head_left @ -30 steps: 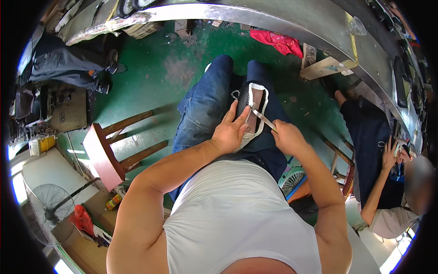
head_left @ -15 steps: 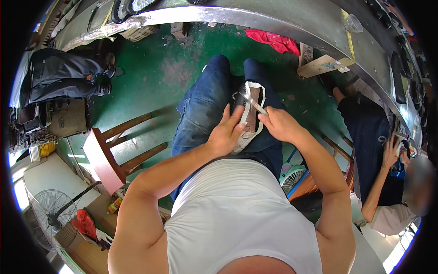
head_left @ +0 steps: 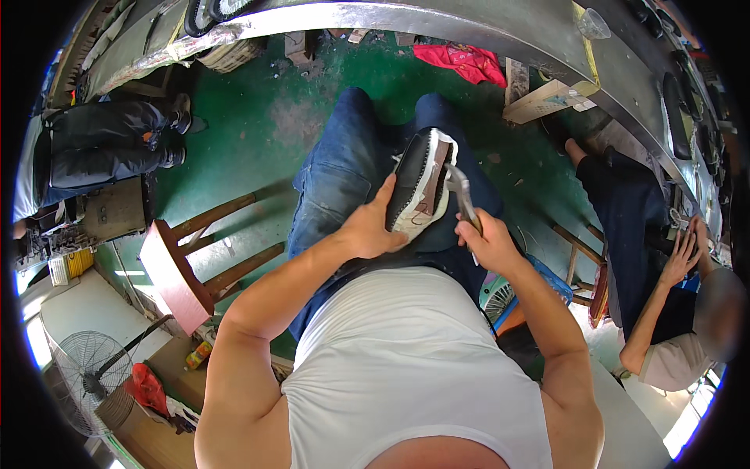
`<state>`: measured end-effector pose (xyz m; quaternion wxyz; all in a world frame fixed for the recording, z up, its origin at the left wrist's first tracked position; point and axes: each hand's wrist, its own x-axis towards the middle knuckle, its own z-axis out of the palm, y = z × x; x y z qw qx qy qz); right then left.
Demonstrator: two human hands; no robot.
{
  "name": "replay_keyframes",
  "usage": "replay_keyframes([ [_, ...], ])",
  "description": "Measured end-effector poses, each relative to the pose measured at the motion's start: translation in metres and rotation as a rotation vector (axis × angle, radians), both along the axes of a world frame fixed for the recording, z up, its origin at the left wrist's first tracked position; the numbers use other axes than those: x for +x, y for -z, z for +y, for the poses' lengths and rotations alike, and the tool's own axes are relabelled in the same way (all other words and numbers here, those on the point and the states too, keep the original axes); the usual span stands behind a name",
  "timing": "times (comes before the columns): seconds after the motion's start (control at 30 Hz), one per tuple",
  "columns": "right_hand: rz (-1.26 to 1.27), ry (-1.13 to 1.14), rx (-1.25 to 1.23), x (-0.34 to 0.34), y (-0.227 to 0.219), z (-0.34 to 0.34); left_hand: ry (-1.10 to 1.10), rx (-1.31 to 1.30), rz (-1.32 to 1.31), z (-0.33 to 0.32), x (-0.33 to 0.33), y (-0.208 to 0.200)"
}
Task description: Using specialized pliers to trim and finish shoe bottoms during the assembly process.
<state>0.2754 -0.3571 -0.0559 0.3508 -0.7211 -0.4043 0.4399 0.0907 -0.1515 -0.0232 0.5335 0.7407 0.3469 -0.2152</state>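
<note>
Across my jeans-clad thighs lies an unfinished shoe (head_left: 412,181), with its brown underside turned up. Its dark upper has a white edge folded around the rim and a pale heel end toward me. My left hand (head_left: 370,227) grips it at the heel end, the forefinger stretched along the dark side and the thumb near the heel. In my right hand (head_left: 491,241) is a pair of metal pincers (head_left: 462,195), the fingers wrapped around the handles. The curved head of the pincers is beside the shoe's right edge; I cannot tell whether it touches.
A metal workbench (head_left: 328,17) curves across the far side. To my left stands a wooden stool (head_left: 173,273), with a wire fan (head_left: 92,371) behind it. On the green floor lies a red cloth (head_left: 465,62). Co-workers sit on both sides; one person's hand (head_left: 678,262) shows at right.
My right hand has drawn the pincers back toward me and right, off the shoe's middle. My left hand has shifted left and toward the heel, exposing more of the dark upper.
</note>
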Motion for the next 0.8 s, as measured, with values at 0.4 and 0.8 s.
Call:
replay_keyframes([
  [0.4,0.458,0.338,-0.069,-0.01,0.004,-0.045,-0.227,0.088,-0.64,0.07,0.082,-0.072],
  [0.8,-0.202,-0.275,0.04,0.01,-0.036,0.013,-0.236,0.471,-0.511,-0.001,0.003,0.038],
])
